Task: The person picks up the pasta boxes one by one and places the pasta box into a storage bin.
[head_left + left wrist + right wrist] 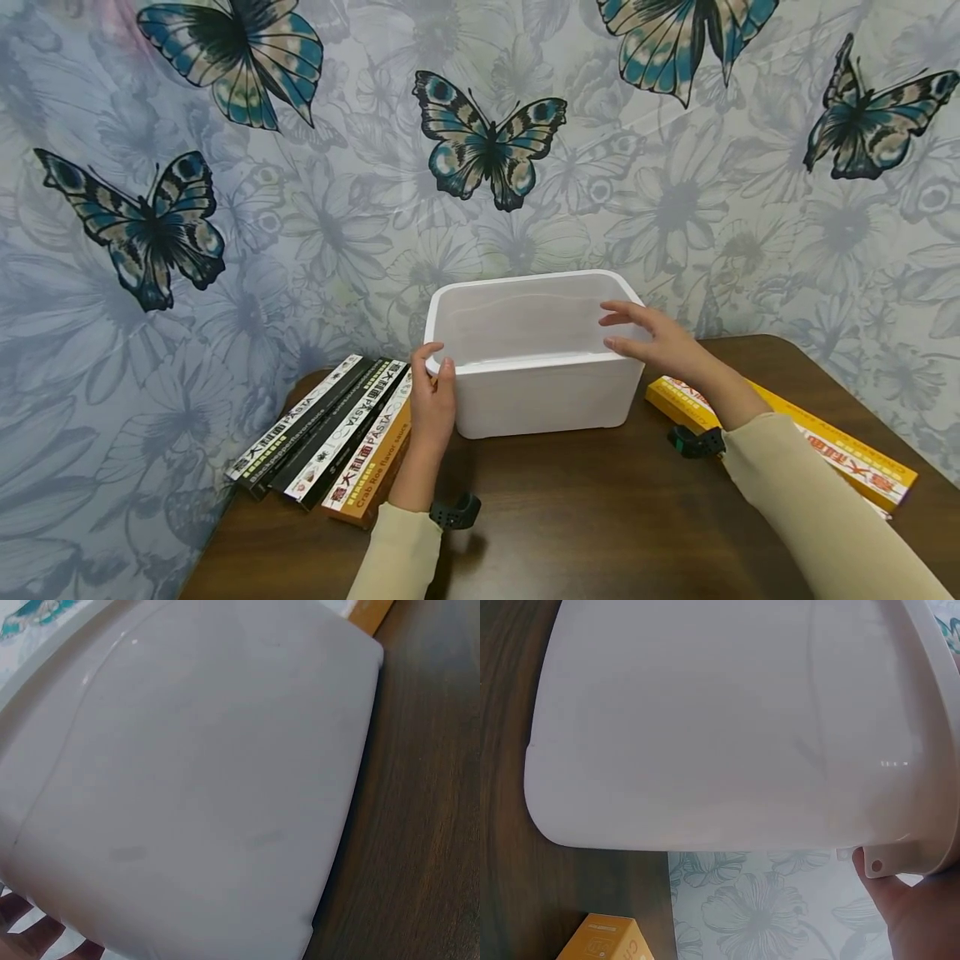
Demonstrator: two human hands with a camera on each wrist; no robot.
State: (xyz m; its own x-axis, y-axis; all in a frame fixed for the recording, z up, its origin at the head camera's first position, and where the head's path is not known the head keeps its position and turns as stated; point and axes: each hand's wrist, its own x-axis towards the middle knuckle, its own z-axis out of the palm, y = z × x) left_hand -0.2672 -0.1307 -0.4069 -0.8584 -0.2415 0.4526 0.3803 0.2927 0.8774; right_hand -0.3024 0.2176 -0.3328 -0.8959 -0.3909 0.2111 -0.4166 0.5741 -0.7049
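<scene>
A white plastic storage bin (543, 396) stands upright on the table against the wall, its top uncovered and no contents visible inside. At its left end my left hand (433, 404) grips the rim corner, thumb on the near side. Across from it, my right hand (660, 337) holds the right end, with fingers reaching over the rim. The right wrist view shows a digit of the right hand (919, 919) against a small tab under the rim. Only a few fingers (41, 937) appear in the left wrist view, beside the bin's lower left end.
Several long pasta boxes, black boxes (300, 425) and an orange box (371, 458), lie left of the bin. On the right lies a yellow pasta box (832, 437), partly behind my right forearm. The brown wooden table (570, 517) meets a butterfly-patterned wall covering (337, 208).
</scene>
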